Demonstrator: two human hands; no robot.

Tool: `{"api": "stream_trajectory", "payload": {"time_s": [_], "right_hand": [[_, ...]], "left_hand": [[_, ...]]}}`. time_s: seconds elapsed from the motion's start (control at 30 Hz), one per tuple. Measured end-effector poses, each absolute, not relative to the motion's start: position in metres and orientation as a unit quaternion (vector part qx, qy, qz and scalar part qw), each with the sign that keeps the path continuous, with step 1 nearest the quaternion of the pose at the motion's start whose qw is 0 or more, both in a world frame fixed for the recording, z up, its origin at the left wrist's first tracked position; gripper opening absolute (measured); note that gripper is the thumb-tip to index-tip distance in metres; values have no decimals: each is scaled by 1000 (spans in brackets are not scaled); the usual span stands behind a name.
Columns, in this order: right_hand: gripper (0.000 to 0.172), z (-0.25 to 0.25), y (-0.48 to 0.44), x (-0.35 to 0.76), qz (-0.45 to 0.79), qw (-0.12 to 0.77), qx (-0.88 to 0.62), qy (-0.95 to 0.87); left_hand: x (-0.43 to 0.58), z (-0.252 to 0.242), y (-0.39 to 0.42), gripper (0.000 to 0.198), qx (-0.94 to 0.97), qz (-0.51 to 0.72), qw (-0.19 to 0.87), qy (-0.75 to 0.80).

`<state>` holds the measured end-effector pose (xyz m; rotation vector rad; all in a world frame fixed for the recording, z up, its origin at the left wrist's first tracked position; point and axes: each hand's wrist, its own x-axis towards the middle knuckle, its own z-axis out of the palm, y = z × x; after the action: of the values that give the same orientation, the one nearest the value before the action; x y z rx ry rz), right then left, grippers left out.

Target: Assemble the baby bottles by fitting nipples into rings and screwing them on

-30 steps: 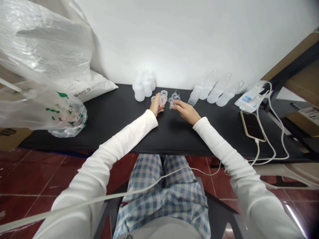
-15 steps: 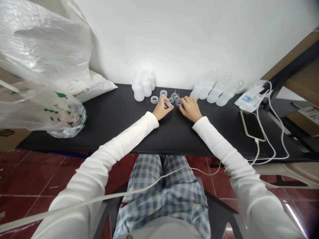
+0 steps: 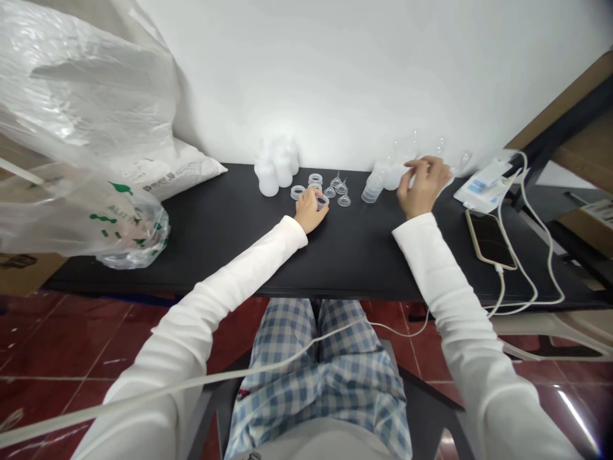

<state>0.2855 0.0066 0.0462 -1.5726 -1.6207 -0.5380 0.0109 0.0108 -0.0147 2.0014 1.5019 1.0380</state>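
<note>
My left hand (image 3: 310, 209) pinches a translucent screw ring (image 3: 322, 202) just above the black table, left of the middle. Beside and behind it lie more plastic rings (image 3: 297, 191). Several clear silicone teats (image 3: 343, 200) rest a little to the right. Over the group of white bottles with clear domed caps, my right hand (image 3: 423, 186) hovers, thumb and fingers apart. It hides part of those bottles, and I see nothing held in it. A stack of clear cup-like caps (image 3: 372, 185) stands left of my right hand.
White bottles (image 3: 269, 176) stand in a cluster near the wall. Plastic bags (image 3: 129, 223) cover the left end of the table (image 3: 215, 236). At the right are a white-and-blue package (image 3: 481, 188), a phone (image 3: 491, 239) and white cables (image 3: 531, 246).
My right hand has moved right and back, from the teats to the capped bottles, uncovering the stacked caps. My left hand has stayed nearly in place; the ring in it now shows clearly.
</note>
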Motion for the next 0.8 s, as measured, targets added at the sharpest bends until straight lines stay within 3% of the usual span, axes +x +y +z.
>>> {"api": "stream_trajectory", "payload": {"time_s": [0.1,0.2,0.37,0.6,0.8], "right_hand": [[27,51,6,318,-186,490,-628,-576],[31,50,7,337,-189,527,-634,-534],[41,42,14,348,-237,508,-650,-513],[45,32,23,352,-182,475,-702,-499],[40,27,27,356,-151,484,-705,-496]], "left_hand": [[13,-10,4,24,734,337,181,562],[14,-11,3,24,744,325,154,564],[7,-15,11,25,744,327,117,571],[-1,-9,13,30,737,308,93,594],[-3,-2,6,47,753,303,57,582]]}}
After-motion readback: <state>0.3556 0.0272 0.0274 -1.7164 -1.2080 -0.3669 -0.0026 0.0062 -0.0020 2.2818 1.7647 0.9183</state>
